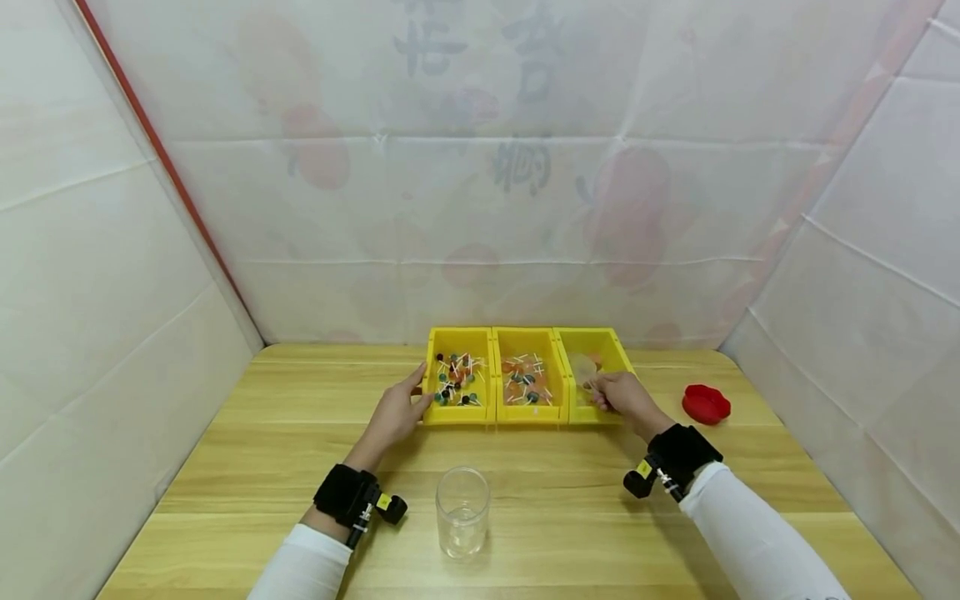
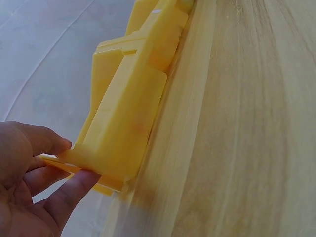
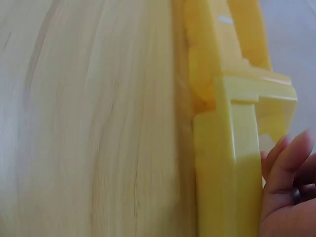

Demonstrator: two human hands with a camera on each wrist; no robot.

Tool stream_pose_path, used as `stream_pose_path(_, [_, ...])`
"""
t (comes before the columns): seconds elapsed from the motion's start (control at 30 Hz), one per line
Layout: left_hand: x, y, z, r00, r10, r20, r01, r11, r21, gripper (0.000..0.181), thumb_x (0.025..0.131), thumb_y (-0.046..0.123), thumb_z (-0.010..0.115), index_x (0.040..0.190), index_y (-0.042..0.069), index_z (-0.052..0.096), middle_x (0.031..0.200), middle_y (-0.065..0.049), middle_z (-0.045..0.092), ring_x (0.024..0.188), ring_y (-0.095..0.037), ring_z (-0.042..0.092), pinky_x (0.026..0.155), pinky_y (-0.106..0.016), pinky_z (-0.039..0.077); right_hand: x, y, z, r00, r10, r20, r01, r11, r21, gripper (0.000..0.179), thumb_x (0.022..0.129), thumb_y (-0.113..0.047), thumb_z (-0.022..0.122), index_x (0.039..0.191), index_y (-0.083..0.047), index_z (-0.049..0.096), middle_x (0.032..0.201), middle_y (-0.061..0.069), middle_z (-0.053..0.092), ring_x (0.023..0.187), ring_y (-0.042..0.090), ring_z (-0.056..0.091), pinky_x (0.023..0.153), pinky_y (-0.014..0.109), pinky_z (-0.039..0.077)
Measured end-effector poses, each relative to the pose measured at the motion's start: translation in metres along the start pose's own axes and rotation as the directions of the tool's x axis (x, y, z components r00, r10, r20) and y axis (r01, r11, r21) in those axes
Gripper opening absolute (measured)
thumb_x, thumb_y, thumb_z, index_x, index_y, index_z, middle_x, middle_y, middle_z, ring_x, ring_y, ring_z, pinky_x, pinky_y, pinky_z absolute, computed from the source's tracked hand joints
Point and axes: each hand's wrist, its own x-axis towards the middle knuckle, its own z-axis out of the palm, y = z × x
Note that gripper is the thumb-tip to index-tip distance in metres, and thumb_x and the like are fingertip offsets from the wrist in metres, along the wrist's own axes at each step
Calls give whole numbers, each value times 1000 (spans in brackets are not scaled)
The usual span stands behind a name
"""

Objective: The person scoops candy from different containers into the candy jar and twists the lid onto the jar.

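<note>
Three yellow bins [image 1: 527, 414] stand joined side by side. The left and middle ones hold small round-headed picks [image 1: 457, 379] with white sticks. My left hand [image 1: 397, 410] grips the outer wall of the left bin; in the left wrist view its fingers pinch the yellow wall [image 2: 118, 128]. Over the right bin, my right hand [image 1: 624, 397] has curled fingers and seems to pinch a pale translucent rounded thing [image 1: 582, 367], whose kind I cannot make out. Something orange lies beyond it in that bin. The bin wall [image 3: 232, 173] partly hides the right fingertips in the right wrist view.
A clear glass [image 1: 462, 512] stands upright on the wooden table [image 1: 555, 517], in front of the bins between the forearms. A red scalloped dish [image 1: 706, 404] lies right of the bins. White cloth walls [image 1: 450, 208] enclose the back and sides.
</note>
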Motion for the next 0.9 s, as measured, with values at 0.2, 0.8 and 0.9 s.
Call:
stream_pose_path(0.2, [1,0,1,1000,-3,-5,3,1000,-11,64,100,17,59,155,14,27,135,-26,53,76,-17,67,56,-29,53,0,-1,3,996,84,1,-81,958,277,42,108,-13,36,134,18,43,72,0,54,58,3,46,51,15,41])
stream_pose_path(0.8, [0,0,1,1000,-9,3,9,1000,-15,64,100,16,59,155,13,27,132,-26,56,65,-15,64,50,-28,48,-8,0,-2,982,165,97,-191,848,495,40,105,-8,42,139,13,39,78,4,63,55,1,54,51,11,46])
stream_pose_path(0.9, [0,1,1,1000,-15,2,15,1000,-18,64,100,16,59,156,14,27,132,-26,56,64,-16,64,49,-28,48,-6,1,-2,979,176,106,-205,826,526,39,105,-6,41,139,14,39,76,4,62,54,1,55,51,11,47])
